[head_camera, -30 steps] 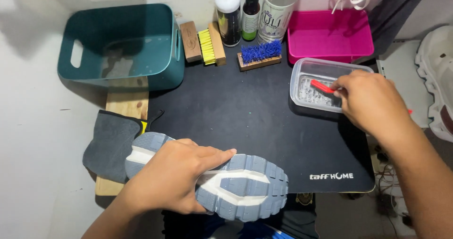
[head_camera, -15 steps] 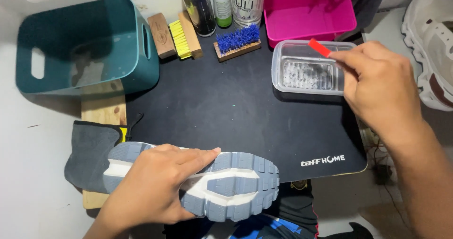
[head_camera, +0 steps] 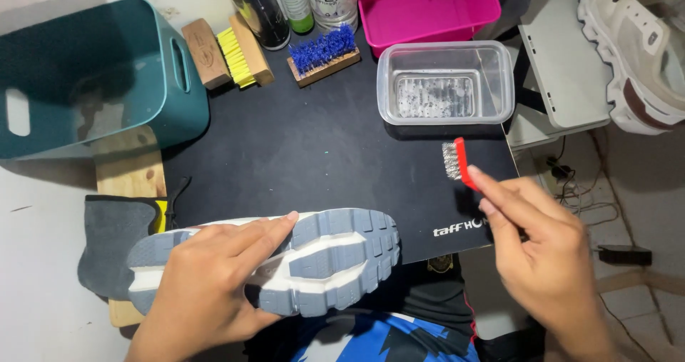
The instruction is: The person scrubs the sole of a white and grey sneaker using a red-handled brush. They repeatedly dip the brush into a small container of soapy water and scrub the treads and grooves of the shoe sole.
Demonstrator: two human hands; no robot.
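My left hand [head_camera: 207,283] grips a shoe [head_camera: 335,258] turned sole up, grey tread with white gaps, at the near edge of a black mat [head_camera: 307,148]. My right hand [head_camera: 542,262] holds a small red-handled brush [head_camera: 460,161] with pale bristles, raised above the mat's right side, a short way from the shoe's toe end. Behind it stands a clear plastic tub [head_camera: 446,83] holding shallow foamy water.
A teal bin [head_camera: 93,76] sits at the back left, a pink tub [head_camera: 428,5] at the back. Yellow-bristled [head_camera: 235,51] and blue-bristled [head_camera: 325,51] wooden brushes and bottles [head_camera: 292,1] line the far edge. A grey cloth [head_camera: 110,244] lies left, a white shoe [head_camera: 635,48] right.
My right hand lifted the red brush out of the clear tub and brought it down toward the shoe. My left hand kept its hold on the shoe.
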